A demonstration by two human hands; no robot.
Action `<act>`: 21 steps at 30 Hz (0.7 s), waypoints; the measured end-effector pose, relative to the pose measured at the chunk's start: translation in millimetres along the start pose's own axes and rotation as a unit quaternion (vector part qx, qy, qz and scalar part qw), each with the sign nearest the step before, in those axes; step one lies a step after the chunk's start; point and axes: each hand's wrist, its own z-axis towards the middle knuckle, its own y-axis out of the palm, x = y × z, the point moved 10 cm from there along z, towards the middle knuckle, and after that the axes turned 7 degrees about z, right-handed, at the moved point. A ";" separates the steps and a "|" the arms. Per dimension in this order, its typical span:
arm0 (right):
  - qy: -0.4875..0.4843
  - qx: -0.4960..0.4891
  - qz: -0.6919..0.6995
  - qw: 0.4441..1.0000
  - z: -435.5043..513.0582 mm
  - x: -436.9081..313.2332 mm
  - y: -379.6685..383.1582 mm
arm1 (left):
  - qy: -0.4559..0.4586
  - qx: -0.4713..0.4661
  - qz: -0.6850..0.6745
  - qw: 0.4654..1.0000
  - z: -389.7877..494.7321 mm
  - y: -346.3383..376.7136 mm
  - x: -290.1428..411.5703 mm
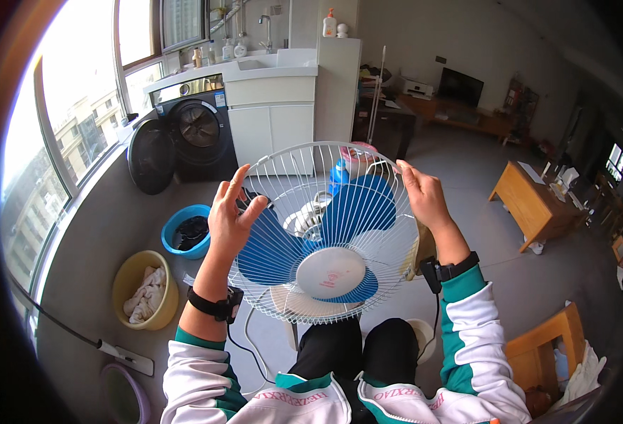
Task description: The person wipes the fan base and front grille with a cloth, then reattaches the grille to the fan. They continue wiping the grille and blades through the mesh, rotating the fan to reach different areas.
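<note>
A wire fan guard with a white centre cap lies over blue fan blades in front of me. My left hand is at its upper left rim, the fingers spread and the index fingertip at the rim; whether it grips the wire is unclear. My right hand holds the upper right rim between thumb and fingers. Behind the blades shows the white fan motor housing. A blue bottle stands beyond the guard. Both wrists wear black straps with small devices.
On the left floor stand a blue basin with dark cloth, a yellow tub with light cloth and a purple-rimmed basin. A washing machine has its door open beside a sink cabinet. A wooden chair is at lower right.
</note>
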 end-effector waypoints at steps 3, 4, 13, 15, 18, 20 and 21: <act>0.033 -0.045 0.006 0.998 0.5 3.4 3.4 | -0.008 0.000 0.013 1.000 -0.5 -0.5 -0.8; 0.054 -0.061 0.004 0.997 1.1 6.4 5.2 | 0.003 0.010 0.006 1.000 -0.5 -2.5 2.1; 0.048 -0.086 -0.073 0.992 6.2 7.6 4.3 | 0.018 0.030 0.017 0.999 -0.4 -3.7 11.3; 0.046 -0.072 -0.049 0.995 3.8 12.9 5.3 | 0.001 0.017 0.009 1.000 -2.4 -4.2 7.4; 0.025 -0.017 0.061 0.998 -2.4 19.6 3.0 | -0.034 -0.017 -0.005 0.999 -1.8 -2.2 0.3; 0.070 0.026 0.104 0.992 -7.6 35.8 0.3 | -0.012 0.001 -0.030 0.999 -0.4 -5.6 5.7; 0.107 0.054 0.118 0.986 -10.5 46.2 -3.7 | -0.013 -0.002 -0.024 1.000 0.0 -4.1 6.4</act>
